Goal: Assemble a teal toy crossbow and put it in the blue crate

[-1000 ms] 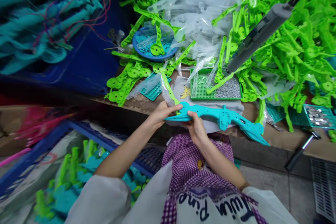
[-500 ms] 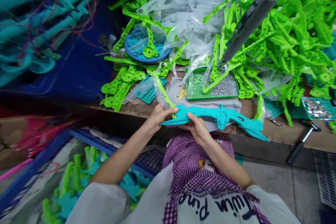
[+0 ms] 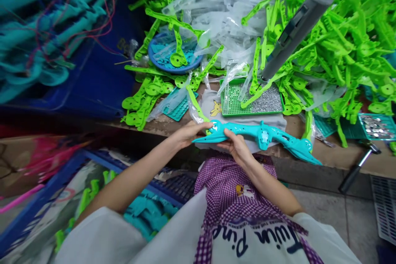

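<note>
A long teal plastic toy bow (image 3: 262, 136) lies across the near edge of the wooden bench (image 3: 163, 123), on a grey cloth (image 3: 213, 107). My left hand (image 3: 188, 132) is closed on the bow's left tip. My right hand (image 3: 236, 148) grips the bow from below, just right of that tip, thumb on top. The bow's right end sticks out past the bench edge.
A green tray of small metal screws (image 3: 252, 101) sits behind the bow. A grey hanging power screwdriver (image 3: 293, 29) points down at it. Heaps of green plastic parts (image 3: 340, 45) and clear plastic bags (image 3: 222, 8) cover the bench. A blue bowl (image 3: 173, 53), a hammer (image 3: 355, 169) and a blue crate (image 3: 40, 198) are nearby.
The bow has been turned slightly in my hands, so its top face now shows more. Both hands keep their grip on its left end.
</note>
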Action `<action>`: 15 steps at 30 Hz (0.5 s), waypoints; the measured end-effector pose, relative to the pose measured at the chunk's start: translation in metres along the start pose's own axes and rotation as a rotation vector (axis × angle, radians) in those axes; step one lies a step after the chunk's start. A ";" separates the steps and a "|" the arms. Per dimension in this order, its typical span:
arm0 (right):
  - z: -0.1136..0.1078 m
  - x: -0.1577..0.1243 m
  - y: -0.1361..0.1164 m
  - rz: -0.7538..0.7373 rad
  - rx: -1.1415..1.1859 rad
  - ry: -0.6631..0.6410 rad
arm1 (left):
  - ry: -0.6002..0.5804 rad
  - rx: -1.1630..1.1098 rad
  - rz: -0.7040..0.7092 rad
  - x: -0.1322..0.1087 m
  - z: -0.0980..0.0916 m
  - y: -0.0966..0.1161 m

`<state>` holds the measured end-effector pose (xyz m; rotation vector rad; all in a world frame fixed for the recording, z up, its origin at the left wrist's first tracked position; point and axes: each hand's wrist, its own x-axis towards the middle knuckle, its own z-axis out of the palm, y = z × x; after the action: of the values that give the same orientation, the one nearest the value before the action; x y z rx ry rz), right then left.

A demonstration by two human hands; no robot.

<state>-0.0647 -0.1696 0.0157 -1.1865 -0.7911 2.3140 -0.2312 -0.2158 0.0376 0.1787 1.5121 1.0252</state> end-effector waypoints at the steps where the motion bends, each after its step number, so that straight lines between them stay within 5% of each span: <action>1: 0.000 -0.002 0.001 -0.008 -0.021 -0.016 | -0.003 0.003 0.011 0.000 -0.001 0.000; 7: -0.034 -0.051 -0.024 0.081 -0.447 -0.233 | 0.012 0.017 0.102 0.009 -0.004 -0.006; 8: -0.043 -0.057 -0.041 -0.042 -0.588 -0.196 | 0.009 0.024 0.111 0.011 -0.005 -0.007; 10: -0.057 -0.057 -0.085 -0.614 -0.663 0.127 | -0.002 0.024 0.119 0.013 -0.006 -0.007; 12: -0.061 -0.038 -0.134 -1.125 -0.552 0.239 | -0.006 0.022 0.109 0.014 -0.006 -0.006; 13: -0.059 -0.024 -0.156 -1.255 -0.528 0.202 | -0.005 0.020 0.100 0.014 -0.006 -0.005; 15: -0.049 0.004 -0.188 -1.230 -0.597 0.015 | -0.001 0.012 0.072 0.014 -0.005 -0.003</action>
<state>-0.0062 -0.0121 0.1132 -0.5581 -1.6574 1.0655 -0.2377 -0.2110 0.0249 0.2438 1.5208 1.0736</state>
